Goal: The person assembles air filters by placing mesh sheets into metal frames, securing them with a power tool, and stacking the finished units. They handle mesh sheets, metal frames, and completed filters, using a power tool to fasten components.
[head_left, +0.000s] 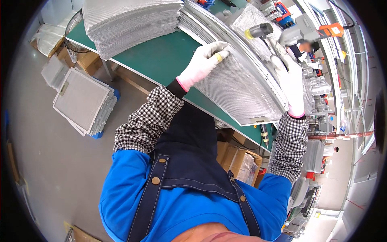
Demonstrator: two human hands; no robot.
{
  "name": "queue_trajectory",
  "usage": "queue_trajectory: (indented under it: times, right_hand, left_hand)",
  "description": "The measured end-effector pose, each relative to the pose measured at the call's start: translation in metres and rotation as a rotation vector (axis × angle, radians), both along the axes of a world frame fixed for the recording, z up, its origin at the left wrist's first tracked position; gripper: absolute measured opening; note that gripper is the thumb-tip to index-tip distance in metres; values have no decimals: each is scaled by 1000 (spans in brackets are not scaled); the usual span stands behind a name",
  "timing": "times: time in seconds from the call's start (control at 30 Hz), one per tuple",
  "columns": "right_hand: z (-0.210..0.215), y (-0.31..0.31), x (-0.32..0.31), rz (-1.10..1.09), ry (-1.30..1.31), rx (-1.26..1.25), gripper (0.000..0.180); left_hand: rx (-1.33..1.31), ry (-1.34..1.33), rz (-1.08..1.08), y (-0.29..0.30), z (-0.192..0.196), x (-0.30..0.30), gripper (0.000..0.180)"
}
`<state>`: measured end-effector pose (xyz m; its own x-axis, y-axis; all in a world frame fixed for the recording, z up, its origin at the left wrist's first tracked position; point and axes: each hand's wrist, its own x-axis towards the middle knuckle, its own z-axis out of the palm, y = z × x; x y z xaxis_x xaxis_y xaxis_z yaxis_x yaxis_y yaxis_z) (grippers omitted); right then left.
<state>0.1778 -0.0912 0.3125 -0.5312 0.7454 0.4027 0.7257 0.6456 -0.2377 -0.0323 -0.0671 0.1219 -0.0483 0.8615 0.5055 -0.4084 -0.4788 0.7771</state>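
My left hand [207, 62], in a white glove, pinches the upper left corner of a silver mesh panel [242, 86] with a metal-framed right edge. The panel lies tilted across the green table [153, 56], its near corner by the table's front edge. My right hand [289, 74], also gloved, is closed around the handle of a mallet [260, 30] with a black and yellow head. The mallet head is raised above the far side of the panel, apart from it. My right fingers partly hide the handle.
A tall stack of mesh sheets [131, 28] stands on the table at the left. More framed panels [80, 101] are piled on the floor. An electric screwdriver [264, 135] is at the table's front edge. Below are cardboard boxes [240, 161]. A person [300, 50] works beyond.
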Motion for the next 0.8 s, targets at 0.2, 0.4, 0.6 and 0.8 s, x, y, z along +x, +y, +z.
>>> queue_trajectory:
  times: [0.2, 0.4, 0.6, 0.8]
  right_hand:
    - [-24, 11, 3, -109, -6, 147, 40]
    - [-24, 3, -13, -12, 120, 97, 39]
    - [-20, -7, 3, -44, -193, 204, 41]
    - [-7, -27, 46, -293, 320, 47, 42]
  left_hand:
    - [-23, 21, 26, 0, -2, 3, 34]
    - [-30, 17, 42, 2, -4, 4, 37]
    - [-125, 44, -9, -6, 8, -1, 37]
    - [-174, 78, -125, -16, 15, -21, 41]
